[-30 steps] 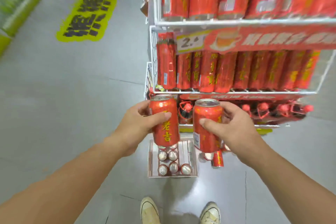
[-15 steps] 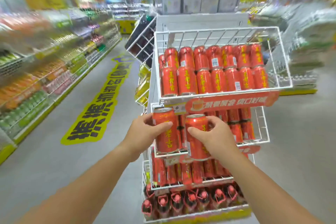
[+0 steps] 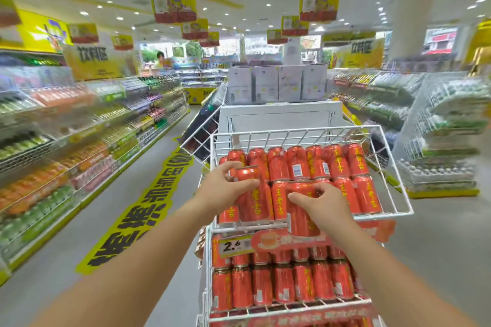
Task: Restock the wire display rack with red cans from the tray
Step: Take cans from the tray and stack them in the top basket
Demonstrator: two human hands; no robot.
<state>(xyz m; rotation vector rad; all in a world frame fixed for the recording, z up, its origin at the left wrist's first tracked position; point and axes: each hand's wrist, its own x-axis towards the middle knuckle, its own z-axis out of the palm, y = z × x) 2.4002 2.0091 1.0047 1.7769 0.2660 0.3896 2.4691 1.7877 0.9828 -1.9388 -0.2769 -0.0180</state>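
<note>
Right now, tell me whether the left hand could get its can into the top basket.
Probably yes. The left hand holds its can at the top basket, whose open top leaves the way in free, though the rows already look packed.

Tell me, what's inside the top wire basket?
The top basket holds rows of upright red cans. Each hand, left and right, holds one more can at its front. The basket's floor is covered.
</note>
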